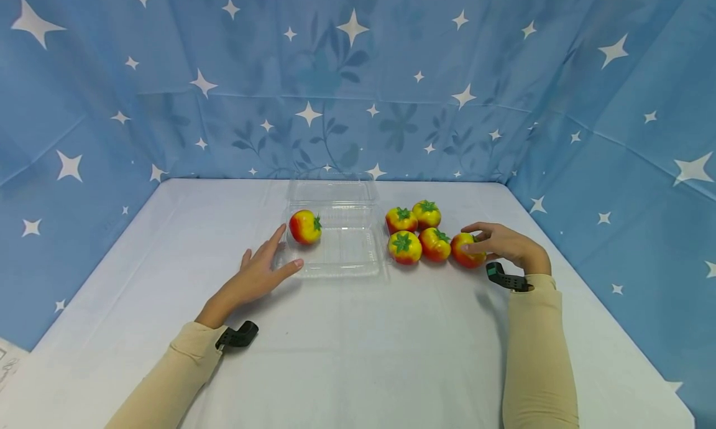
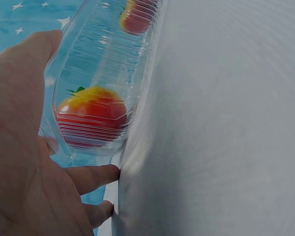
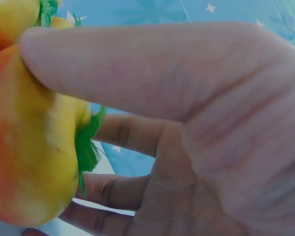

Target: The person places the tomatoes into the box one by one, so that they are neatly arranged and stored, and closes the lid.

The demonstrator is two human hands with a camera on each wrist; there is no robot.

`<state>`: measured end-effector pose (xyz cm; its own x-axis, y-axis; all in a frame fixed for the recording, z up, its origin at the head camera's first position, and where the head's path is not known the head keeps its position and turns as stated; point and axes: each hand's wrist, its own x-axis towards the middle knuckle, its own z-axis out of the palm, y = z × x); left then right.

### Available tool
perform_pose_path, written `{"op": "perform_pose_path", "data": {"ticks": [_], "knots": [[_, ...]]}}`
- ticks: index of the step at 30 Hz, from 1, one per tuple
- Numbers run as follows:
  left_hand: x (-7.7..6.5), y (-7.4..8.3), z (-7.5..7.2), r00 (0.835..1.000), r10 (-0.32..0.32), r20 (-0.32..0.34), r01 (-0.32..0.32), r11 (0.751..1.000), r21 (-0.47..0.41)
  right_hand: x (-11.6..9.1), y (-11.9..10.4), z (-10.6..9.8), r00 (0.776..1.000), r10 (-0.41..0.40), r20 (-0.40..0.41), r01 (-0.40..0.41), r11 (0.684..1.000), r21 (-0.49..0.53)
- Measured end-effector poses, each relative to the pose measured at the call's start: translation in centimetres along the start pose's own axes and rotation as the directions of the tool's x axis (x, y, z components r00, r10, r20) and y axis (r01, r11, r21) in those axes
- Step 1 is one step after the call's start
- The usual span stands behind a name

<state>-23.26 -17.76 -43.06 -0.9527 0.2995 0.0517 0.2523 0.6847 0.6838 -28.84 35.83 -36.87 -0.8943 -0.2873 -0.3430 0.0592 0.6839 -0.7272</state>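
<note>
Six tomatoes (image 1: 405, 250), one container (image 1: 348, 247)

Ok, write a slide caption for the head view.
Left hand beside a clear box containing one fruit; right hand around the rightmost fruit of five outside it.

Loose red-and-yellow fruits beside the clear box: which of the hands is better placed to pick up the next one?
Probably the right hand: its thumb and fingers are around the rightmost fruit. The left hand is at the opposite side of the clear box.
</note>
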Motion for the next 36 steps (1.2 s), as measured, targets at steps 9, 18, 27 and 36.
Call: {"op": "perform_pose_path", "data": {"ticks": [9, 18, 27, 36], "knots": [[-0.1, -0.1, 0.1, 1.0, -0.002, -0.001, 0.002, 1.0, -0.007, 0.0, 0.1, -0.1, 1.0, -0.002, -0.03, 0.001, 1.0, -0.022], [-0.1, -0.1, 0.2, 1.0, -0.007, 0.0, 0.007, 1.0, -0.008, -1.1, -1.6, -0.4, 0.989, -0.052, -0.142, 0.031, 0.989, -0.141], [0.0, -0.2, 0.2, 1.0, -0.006, -0.005, 0.006, 1.0, -0.011, -1.3, -4.7, 0.1, 0.961, -0.155, -0.228, 0.101, 0.967, -0.233], [0.0, -0.2, 0.1, 1.0, -0.003, -0.001, 0.003, 1.0, -0.018, -1.5, -8.6, 1.6, 0.935, -0.267, -0.232, 0.203, 0.942, -0.266]]}}
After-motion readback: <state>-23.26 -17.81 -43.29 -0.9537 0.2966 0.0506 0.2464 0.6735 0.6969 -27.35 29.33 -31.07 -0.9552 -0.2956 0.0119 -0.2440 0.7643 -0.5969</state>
